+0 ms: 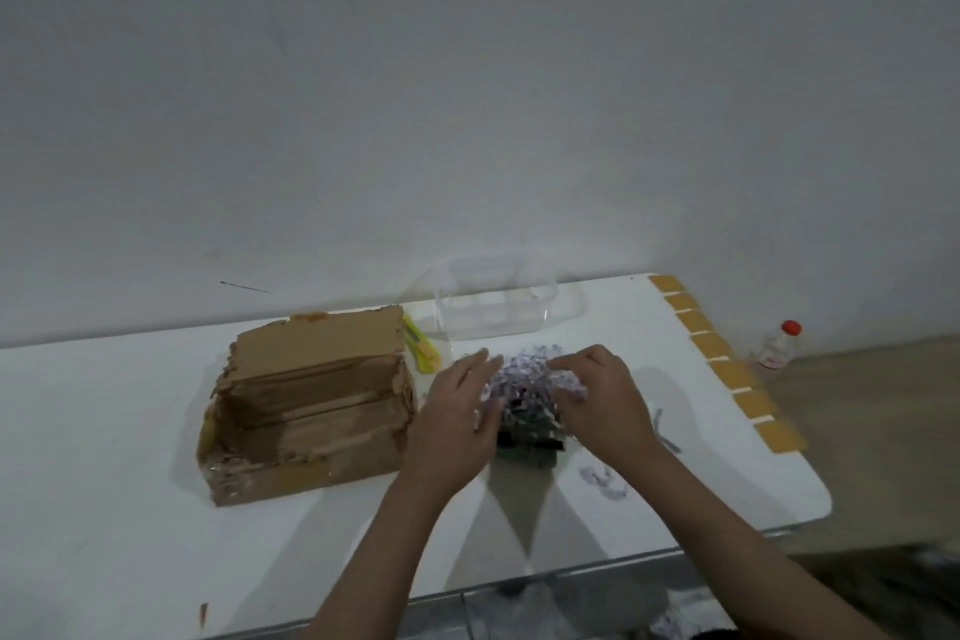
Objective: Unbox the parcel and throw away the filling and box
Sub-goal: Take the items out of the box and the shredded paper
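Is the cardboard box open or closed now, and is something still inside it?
Open. The cardboard box has its flap raised at the back and its brown inner walls show. No filling is visible inside; the near wall hides part of the floor.

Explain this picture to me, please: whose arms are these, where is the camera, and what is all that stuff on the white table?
There is no machine here. A person wears a camera on the head, so you look down along their own bare arms. The left hand and right hand are gathered around a clump of shredded paper filling, cupping it from both sides on the white table. Something dark lies under the clump; I cannot tell what it is. To the left sits the opened cardboard box. Behind it lies a yellow-green utility knife, and beside that stands a clear plastic container. A few loose shreds lie to the right.
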{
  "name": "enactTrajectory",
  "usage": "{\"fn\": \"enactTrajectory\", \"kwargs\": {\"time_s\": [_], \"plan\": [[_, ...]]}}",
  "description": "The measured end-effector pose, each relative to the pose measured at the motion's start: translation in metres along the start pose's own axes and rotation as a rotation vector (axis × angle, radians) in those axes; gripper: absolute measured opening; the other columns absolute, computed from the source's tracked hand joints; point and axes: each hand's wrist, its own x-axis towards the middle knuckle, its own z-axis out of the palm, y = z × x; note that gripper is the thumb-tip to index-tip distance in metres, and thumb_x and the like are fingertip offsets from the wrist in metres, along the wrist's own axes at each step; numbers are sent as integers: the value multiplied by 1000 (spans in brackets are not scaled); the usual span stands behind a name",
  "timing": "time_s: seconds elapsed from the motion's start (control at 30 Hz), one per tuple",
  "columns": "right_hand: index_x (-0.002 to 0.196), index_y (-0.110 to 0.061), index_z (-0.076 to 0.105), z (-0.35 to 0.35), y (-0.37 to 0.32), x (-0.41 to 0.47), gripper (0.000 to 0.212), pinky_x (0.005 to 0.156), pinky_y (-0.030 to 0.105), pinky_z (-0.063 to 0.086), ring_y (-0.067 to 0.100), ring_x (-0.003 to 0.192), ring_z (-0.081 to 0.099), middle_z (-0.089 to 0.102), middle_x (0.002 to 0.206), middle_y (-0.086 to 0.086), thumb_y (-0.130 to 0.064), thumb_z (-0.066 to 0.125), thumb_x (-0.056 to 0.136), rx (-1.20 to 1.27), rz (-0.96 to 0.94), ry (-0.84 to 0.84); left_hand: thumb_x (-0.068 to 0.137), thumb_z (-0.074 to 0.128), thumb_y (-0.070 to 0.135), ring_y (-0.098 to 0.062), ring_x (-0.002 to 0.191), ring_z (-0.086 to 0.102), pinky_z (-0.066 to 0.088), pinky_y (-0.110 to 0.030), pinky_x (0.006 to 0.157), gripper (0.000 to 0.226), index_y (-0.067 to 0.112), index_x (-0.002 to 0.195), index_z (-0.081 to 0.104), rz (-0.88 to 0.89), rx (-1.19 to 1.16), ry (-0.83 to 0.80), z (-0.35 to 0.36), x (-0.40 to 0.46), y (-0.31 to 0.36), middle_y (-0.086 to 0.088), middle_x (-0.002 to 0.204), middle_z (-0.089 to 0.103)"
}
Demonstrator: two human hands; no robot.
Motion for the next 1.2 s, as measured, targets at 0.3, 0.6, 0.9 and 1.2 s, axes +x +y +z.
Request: {"fn": "enactTrajectory", "kwargs": {"time_s": [0.3,0.6,0.9,1.2], "plan": [[99,-22,73,-13,54,-7,21,72,27,45,23,87,62,60,93,6,-12,62,84,-35,47,-224,93,48,15,-22,117,49,41,-34,98,32,20,123,60,-22,71,-219,54,13,-17,-3,126,56],[93,-13,71,-6,50,-29,16,67,29,48,19,79,57,61,84,4,-12,70,77,62,-174,22,97,41,15,-17,136,31,29,-30,110,38,18,133,50,-115,-11,-126,49,-19,-37,0,146,37],[95,-15,70,26,30,-42,29,64,35,51,29,74,60,63,79,4,-14,76,66,-191,-183,-158,95,25,39,-10,140,26,30,-47,111,52,17,136,48,-121,-57,-57,58,-36,-45,8,148,33],[95,-14,61,21,22,-44,18,80,36,39,28,101,50,55,106,5,-24,65,81,-368,-93,-208,94,23,48,-8,139,26,28,-44,113,57,18,135,49,-150,-130,-46,56,-37,-43,10,147,34]]}}
